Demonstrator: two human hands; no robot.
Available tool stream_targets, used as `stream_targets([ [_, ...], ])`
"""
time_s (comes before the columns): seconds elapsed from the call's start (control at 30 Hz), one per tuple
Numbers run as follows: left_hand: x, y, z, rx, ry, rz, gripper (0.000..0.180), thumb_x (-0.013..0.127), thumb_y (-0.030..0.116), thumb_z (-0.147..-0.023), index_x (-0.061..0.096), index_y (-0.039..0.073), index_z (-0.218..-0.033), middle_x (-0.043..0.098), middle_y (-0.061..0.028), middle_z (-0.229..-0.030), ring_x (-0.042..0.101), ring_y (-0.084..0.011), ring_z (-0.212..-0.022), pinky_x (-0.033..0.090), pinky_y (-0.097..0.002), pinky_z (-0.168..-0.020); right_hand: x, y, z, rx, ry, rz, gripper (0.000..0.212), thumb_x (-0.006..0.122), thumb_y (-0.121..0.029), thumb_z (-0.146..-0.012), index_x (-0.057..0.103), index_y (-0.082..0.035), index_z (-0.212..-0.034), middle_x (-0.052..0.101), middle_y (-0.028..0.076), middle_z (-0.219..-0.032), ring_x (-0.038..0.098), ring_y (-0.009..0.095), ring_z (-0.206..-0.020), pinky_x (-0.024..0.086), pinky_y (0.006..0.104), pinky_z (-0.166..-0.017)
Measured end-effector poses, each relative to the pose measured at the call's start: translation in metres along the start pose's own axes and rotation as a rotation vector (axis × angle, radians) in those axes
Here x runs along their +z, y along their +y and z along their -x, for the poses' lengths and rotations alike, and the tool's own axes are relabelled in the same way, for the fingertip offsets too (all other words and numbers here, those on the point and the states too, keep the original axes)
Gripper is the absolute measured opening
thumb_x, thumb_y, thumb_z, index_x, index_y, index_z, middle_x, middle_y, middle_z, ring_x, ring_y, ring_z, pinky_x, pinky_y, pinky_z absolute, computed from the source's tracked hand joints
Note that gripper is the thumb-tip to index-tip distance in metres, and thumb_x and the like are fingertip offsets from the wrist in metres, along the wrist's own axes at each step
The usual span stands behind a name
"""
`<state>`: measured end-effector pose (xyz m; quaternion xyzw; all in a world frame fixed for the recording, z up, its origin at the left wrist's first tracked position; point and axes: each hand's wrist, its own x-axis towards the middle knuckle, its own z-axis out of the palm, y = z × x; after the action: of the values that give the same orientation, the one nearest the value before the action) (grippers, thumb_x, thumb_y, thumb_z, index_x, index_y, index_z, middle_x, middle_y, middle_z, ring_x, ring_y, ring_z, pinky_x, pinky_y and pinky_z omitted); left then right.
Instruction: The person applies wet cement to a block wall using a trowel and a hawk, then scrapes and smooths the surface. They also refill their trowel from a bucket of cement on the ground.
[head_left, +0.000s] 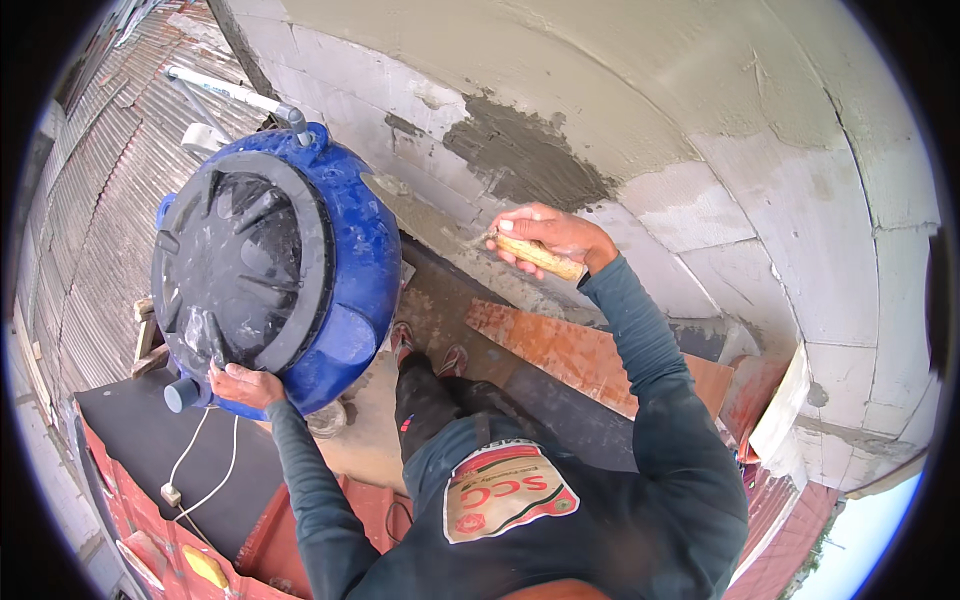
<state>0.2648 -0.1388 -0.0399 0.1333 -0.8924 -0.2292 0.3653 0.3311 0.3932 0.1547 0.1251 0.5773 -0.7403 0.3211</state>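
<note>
My right hand (550,240) is closed around the pale wooden handle (540,256) of a trowel, held out in front of the wall. Its grey, mortar-smeared blade (425,210) seems to point left toward the tank, though it blends with the wall behind. A dark patch of wet mortar (525,150) lies on the wall just beyond that hand. On the left stands a blue water tank (355,265) with a round black lid (245,265). My left hand (245,384) grips the near edge of the lid, its fingers bent over the rim.
The pale block wall (740,190) curves along the far and right side, partly coated in mortar. An orange-brown board (560,350) lies near its foot. Corrugated roofing (90,220) spreads left. White cord (232,465), a yellow object (205,566) and red metal sheets (275,535) sit lower left.
</note>
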Motion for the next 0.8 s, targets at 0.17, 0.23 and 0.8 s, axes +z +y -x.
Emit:
stream_targets([
  [0.17,-0.003,0.0,0.005,-0.005,-0.021,-0.003,0.052,0.033,0.035,-0.109,0.05,-0.004,-0.14,0.048,-0.0294,-0.139,0.042,-0.0446,-0.133,0.031,-0.0549,-0.114,-0.042,-0.014,0.018,-0.311,0.323,-0.273,0.032,0.055,-0.029,-0.105,0.06,0.002,-0.099,0.059,0.005,-0.076,0.051,0.008,-0.05,0.043,0.022,-0.038],
  [0.23,-0.004,0.004,0.005,-0.036,-0.011,-0.005,0.052,0.033,0.035,-0.109,0.05,-0.004,-0.14,0.047,-0.0297,-0.14,0.041,-0.0449,-0.134,0.03,-0.0554,-0.114,-0.02,-0.023,0.058,-0.343,0.41,-0.154,0.032,0.058,-0.029,-0.103,0.061,0.002,-0.106,0.064,0.009,-0.085,0.058,0.01,-0.056,0.048,0.0231,-0.041],
  [0.8,-0.009,0.005,0.0,-0.027,-0.053,0.0,0.056,0.029,0.038,-0.111,0.049,-0.005,-0.139,0.047,-0.0272,-0.138,0.041,-0.0434,-0.134,0.03,-0.0555,-0.113,-0.009,0.014,-0.055,-0.297,1.196,0.796,0.037,0.075,-0.019,-0.084,0.065,0.008,-0.107,0.071,0.028,-0.091,0.072,0.042,-0.086,0.054,0.0448,-0.077],
])
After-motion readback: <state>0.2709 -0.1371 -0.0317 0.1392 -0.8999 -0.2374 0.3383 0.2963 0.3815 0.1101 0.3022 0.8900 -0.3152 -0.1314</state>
